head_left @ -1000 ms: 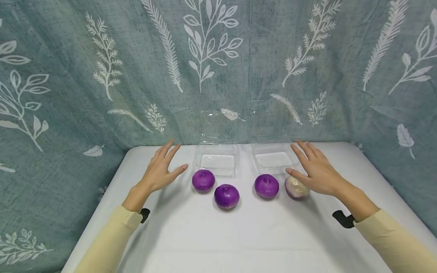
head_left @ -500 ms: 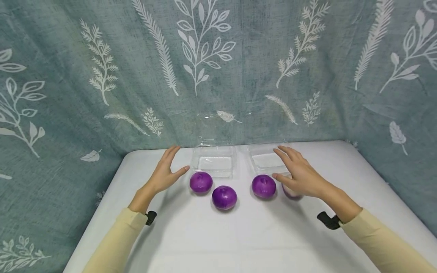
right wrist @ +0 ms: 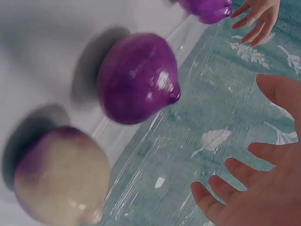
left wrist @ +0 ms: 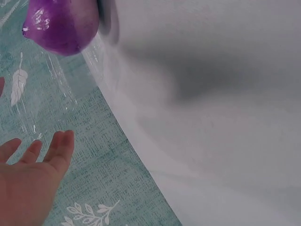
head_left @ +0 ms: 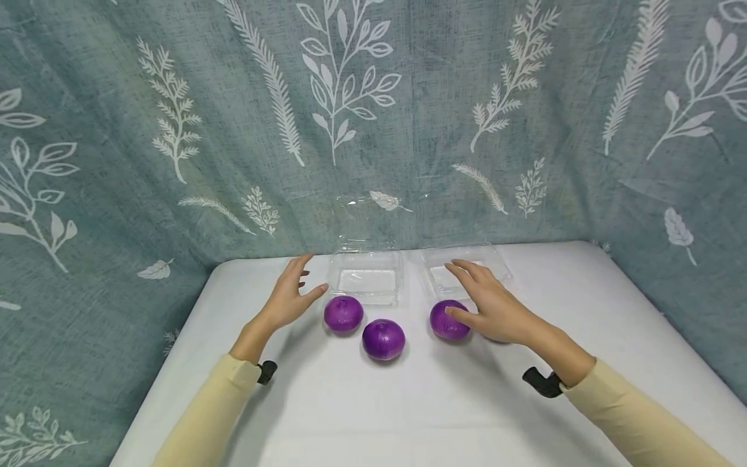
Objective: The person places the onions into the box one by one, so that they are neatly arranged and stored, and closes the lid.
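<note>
Your left hand is spread, with the thumb away from the fingers, near to the glossy purple, roundish onion on the left side of the white cloth-covered table. Your right hand is also spread; in the head view its thumb passes before the right purple onion, but the right wrist view shows a gap between them. Beside this one sits the roundish onion of pale cream and purple, in the head view mostly hidden under your right hand. The front purple onion stands between the left and right ones. Each purple onion sits with its short stem tip upward; the body is slightly wider than high, so the long axis lies level. Behind them are the left clear plastic box and the right clear plastic box.
</note>
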The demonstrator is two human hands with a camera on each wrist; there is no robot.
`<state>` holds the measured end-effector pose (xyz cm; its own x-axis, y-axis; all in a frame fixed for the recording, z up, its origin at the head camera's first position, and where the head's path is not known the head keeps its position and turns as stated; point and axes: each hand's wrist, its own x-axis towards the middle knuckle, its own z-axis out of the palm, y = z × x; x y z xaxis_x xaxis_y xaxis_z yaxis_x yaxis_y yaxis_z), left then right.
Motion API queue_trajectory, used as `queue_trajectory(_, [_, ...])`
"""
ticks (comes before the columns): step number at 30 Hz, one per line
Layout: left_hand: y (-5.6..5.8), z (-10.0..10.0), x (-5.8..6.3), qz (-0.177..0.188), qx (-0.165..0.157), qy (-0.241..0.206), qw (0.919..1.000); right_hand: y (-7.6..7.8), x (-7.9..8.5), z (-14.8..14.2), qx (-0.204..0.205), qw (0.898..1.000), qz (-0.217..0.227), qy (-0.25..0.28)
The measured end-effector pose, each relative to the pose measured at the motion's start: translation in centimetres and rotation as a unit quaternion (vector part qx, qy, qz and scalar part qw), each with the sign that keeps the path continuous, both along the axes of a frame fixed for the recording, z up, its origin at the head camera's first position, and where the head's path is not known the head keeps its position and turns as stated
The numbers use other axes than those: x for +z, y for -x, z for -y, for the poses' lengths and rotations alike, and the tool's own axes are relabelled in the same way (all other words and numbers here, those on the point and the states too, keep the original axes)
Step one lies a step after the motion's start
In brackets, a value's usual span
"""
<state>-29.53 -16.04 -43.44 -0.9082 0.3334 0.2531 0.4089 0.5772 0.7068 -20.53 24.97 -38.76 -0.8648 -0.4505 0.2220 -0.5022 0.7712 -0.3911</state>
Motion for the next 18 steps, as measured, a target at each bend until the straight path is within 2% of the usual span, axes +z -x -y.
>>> queue_trajectory(10, [0.2, -1.1, -0.1, 0.02, -0.001, -0.008, 0.9998, -0.4, -0.6, 2.0, 0.02, 0.999, 0.025, 0.04])
queue_trajectory(18, [0.6, -1.8, -0.4, 0.027, 0.005, -0.025, 0.9993, -0.6, -1.4, 3.2, 0.025, 0.998, 0.023, 0.057])
